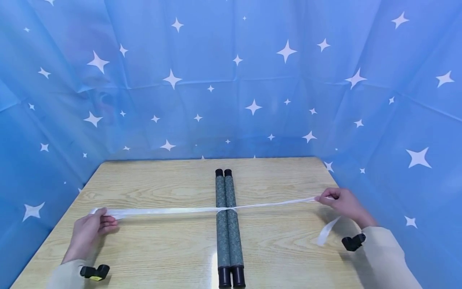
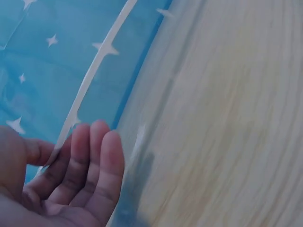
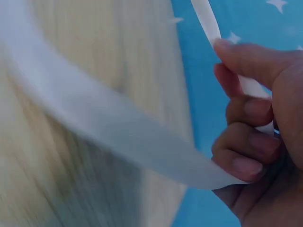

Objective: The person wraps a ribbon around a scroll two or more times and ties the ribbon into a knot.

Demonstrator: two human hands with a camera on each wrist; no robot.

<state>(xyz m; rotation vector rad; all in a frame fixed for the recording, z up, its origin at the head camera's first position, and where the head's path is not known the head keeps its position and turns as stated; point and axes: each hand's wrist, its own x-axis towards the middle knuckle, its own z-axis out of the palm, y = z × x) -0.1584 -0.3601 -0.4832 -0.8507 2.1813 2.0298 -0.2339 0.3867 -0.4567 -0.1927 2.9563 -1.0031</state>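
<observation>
Two grey-green rods with black end caps lie side by side on the table, the left rod touching the right rod. A white ribbon crosses their middle and stretches out taut to both sides. At its left part, my left hand pinches the ribbon between thumb and forefinger, the other fingers loosely bent. My right hand pinches the ribbon's right part between thumb and forefinger. In the right wrist view the other fingers curl over the ribbon, whose loose tail hangs down from the hand.
The wooden table has its far edge against a blue curtain with white stars, which also closes off both sides. Small black devices sit on the left cuff and the right cuff.
</observation>
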